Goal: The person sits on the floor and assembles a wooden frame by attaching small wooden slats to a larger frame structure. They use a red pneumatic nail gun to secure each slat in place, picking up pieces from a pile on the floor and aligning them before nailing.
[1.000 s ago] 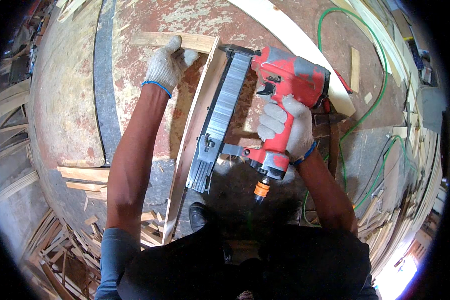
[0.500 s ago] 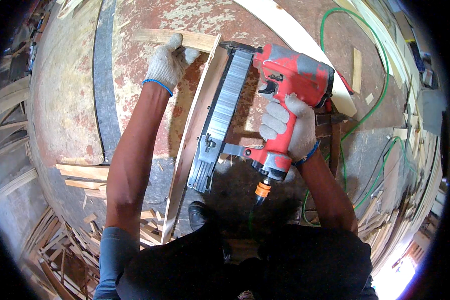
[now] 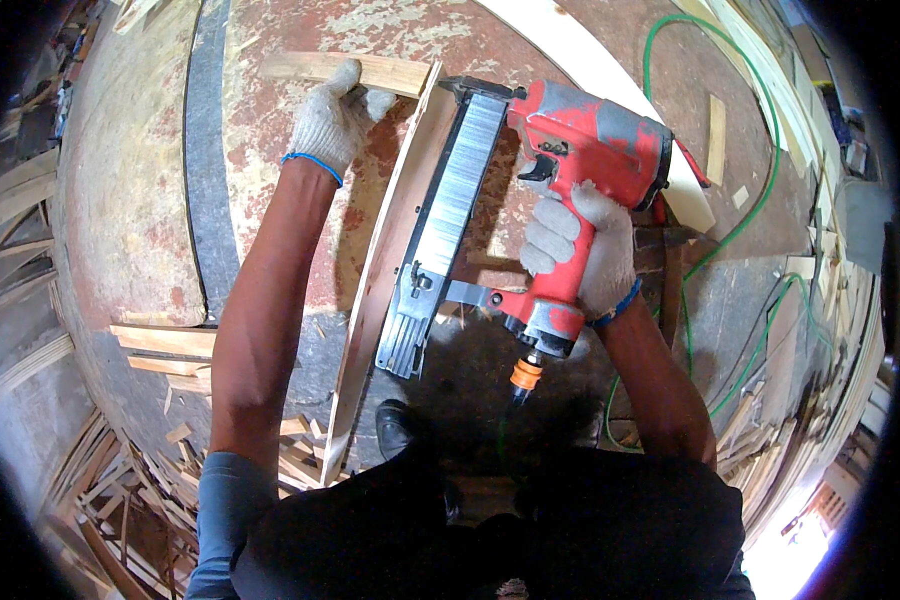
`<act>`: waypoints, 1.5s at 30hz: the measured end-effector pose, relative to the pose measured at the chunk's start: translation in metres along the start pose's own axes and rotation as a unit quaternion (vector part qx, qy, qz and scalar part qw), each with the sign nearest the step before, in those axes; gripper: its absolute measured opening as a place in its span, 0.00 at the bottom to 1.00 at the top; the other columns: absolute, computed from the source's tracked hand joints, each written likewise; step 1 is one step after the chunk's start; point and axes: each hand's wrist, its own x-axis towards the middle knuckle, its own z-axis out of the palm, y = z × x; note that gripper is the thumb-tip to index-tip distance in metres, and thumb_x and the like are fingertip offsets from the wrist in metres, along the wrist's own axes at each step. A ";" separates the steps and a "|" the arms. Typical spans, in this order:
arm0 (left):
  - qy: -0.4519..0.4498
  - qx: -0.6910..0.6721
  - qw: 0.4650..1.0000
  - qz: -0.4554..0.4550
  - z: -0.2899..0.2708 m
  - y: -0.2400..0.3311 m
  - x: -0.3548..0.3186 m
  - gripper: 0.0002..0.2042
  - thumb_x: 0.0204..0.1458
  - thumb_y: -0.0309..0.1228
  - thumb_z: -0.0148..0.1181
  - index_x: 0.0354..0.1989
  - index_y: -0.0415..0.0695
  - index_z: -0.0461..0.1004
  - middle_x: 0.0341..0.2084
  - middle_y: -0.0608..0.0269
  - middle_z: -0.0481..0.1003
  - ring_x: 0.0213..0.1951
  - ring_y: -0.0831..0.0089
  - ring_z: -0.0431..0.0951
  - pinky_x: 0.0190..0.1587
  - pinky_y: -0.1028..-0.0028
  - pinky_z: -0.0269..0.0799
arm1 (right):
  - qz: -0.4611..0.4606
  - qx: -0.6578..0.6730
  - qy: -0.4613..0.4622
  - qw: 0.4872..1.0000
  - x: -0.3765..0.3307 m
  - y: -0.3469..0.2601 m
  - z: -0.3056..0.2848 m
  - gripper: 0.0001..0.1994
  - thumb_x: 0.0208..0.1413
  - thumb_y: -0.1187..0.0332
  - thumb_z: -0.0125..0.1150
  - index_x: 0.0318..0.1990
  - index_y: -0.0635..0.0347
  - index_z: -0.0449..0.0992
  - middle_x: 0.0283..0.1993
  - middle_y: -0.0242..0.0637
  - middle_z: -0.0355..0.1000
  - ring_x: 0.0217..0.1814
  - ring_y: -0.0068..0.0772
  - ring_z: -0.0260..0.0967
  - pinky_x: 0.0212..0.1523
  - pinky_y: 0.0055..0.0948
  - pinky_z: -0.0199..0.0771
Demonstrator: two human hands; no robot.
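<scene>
My left hand (image 3: 328,130), in a pale knitted glove with a blue cuff, is closed on a short wooden strip (image 3: 395,75) at the top. Meeting that strip's right end is the top of a long, narrow board (image 3: 378,265), which runs down toward my legs. My right hand (image 3: 607,255), gloved too, wraps round the handle of a red and grey pneumatic nail gun (image 3: 602,140). Its long magazine, full of silvery fasteners, lies along the board's right side. The nose is at the board's top end; whether it touches cannot be made out. An orange hose coupling (image 3: 526,374) sits below the handle.
A worn, paint-flaked work table (image 3: 140,200) lies beneath. A green hose (image 3: 773,120) loops on the right, near a long pale plank (image 3: 610,65). Short wood pieces (image 3: 165,342) lie at left; scrap strips (image 3: 120,500) pile up lower left. My shoe (image 3: 394,428) shows below the board.
The board, the strip and my left hand have shifted very slightly upward and left. The nail gun has risen a little at its lower end; both grips are unchanged.
</scene>
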 end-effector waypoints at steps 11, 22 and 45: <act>-0.020 -0.015 1.000 0.006 0.001 -0.004 -0.001 0.13 0.65 0.32 0.56 0.51 0.34 0.69 0.43 0.47 0.74 0.43 0.53 0.82 0.41 0.61 0.88 | 0.018 0.018 -0.029 0.999 0.000 -0.001 -0.004 0.15 0.64 0.56 0.56 0.47 0.56 0.68 0.22 0.21 0.59 0.20 0.22 0.59 0.26 0.31 0.64; -0.034 -0.032 0.999 -0.014 -0.010 -0.005 0.005 0.13 0.65 0.31 0.55 0.52 0.34 0.69 0.43 0.46 0.75 0.43 0.53 0.82 0.42 0.59 0.88 | 0.004 -0.011 0.035 0.999 -0.001 0.002 0.005 0.13 0.58 0.59 0.57 0.44 0.56 0.69 0.21 0.21 0.58 0.20 0.23 0.58 0.25 0.31 0.64; -0.048 -0.004 0.999 0.001 -0.012 0.002 0.001 0.17 0.65 0.38 0.56 0.53 0.35 0.69 0.45 0.48 0.74 0.44 0.54 0.80 0.48 0.59 0.83 | 0.006 -0.007 0.038 0.999 -0.005 0.007 -0.002 0.21 0.60 0.55 0.55 0.53 0.60 0.69 0.21 0.20 0.57 0.20 0.21 0.56 0.25 0.30 0.61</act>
